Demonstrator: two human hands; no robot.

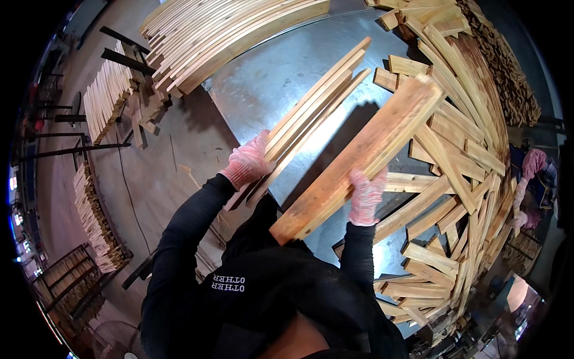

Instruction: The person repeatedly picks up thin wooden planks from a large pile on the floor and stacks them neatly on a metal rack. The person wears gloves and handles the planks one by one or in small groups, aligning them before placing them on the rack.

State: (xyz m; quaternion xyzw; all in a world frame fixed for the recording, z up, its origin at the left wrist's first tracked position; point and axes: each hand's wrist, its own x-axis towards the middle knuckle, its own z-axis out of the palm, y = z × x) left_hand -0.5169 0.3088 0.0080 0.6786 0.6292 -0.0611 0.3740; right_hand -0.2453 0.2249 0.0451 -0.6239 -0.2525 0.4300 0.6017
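My left hand (250, 160), in a pink-and-white knit glove, is closed around several narrow wooden boards (317, 96). These slant up and away to the right over the metal table, with their near ends past its edge. My right hand (366, 196), gloved alike, grips a thicker bundle of wooden boards (365, 158) from its right side. The bundle lies at a similar slant, its near end by my body; how many boards it holds I cannot tell. A strip of table and a dark shadow show between the two bundles.
The shiny metal table (257, 72) carries a neat row of boards (233, 36) at the far left. A loose heap of boards (442, 251) covers its right side. Stacked boards (107, 99) stand on dark racks at left. Another person in pink gloves (532, 164) is at far right.
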